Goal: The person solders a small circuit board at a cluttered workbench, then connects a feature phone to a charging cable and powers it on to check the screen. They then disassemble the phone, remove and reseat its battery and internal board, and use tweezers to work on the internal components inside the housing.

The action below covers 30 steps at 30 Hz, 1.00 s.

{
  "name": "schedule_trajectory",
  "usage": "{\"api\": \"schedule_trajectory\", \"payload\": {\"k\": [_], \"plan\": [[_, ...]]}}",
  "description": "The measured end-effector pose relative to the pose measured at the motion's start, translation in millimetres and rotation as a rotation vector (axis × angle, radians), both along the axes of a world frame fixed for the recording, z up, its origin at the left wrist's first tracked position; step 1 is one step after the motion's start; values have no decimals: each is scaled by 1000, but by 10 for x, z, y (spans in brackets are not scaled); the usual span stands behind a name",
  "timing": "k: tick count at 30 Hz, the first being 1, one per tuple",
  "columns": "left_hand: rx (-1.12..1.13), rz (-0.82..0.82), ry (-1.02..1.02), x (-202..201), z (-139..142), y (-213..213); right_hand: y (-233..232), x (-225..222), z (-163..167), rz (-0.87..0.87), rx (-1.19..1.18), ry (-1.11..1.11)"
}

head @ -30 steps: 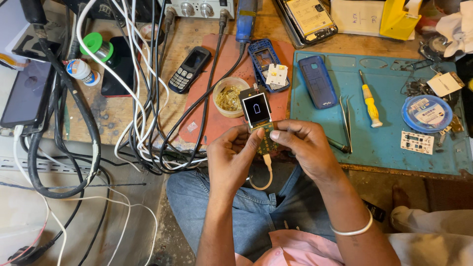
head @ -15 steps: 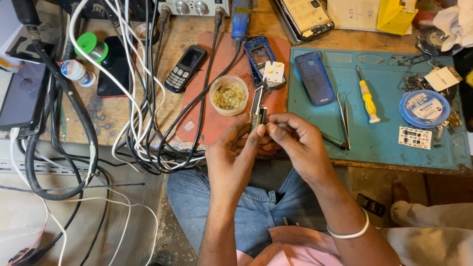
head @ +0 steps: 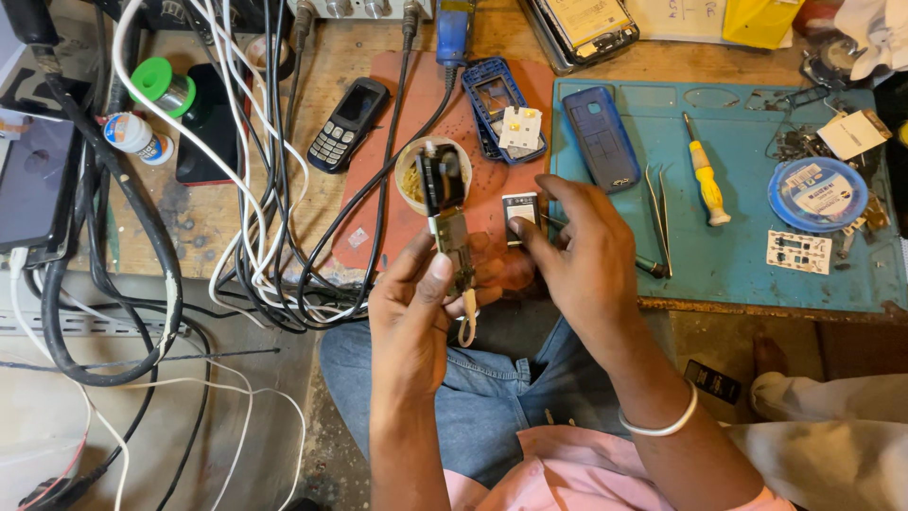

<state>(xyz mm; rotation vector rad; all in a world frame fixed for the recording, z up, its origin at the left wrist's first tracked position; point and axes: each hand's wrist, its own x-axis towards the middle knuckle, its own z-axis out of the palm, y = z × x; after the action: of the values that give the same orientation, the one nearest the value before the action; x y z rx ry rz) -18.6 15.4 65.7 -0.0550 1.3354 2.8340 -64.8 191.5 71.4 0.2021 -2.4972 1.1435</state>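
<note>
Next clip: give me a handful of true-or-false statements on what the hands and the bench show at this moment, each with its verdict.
1. The left hand holds a bare phone circuit board upright. True.
2. The right hand grips the yellow screwdriver. False: the screwdriver lies apart on the blue mat; the hand is at a small white part.
3. A dark keypad phone lies on the wooden bench. True.
4. The tweezers lie on the red mat. False: they lie on the blue mat.

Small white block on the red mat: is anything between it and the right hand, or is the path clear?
Nothing visible blocks it. The right hand is already at the small white block, fingertips touching its right edge on the red mat. The left hand holds the circuit board upright just to the left, apart from it.
</note>
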Motion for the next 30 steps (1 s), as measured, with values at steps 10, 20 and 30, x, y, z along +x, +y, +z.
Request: {"api": "schedule_trajectory", "payload": {"k": [10, 20, 30], "plan": [[257, 125, 198, 97, -196, -12, -375, 664, -141, 391, -836, -296], [407, 85, 307, 283, -273, -17, -447, 780, -25, 292, -561, -134], [424, 135, 372, 389, -323, 0, -448, 815, 75, 398, -452, 85]]}}
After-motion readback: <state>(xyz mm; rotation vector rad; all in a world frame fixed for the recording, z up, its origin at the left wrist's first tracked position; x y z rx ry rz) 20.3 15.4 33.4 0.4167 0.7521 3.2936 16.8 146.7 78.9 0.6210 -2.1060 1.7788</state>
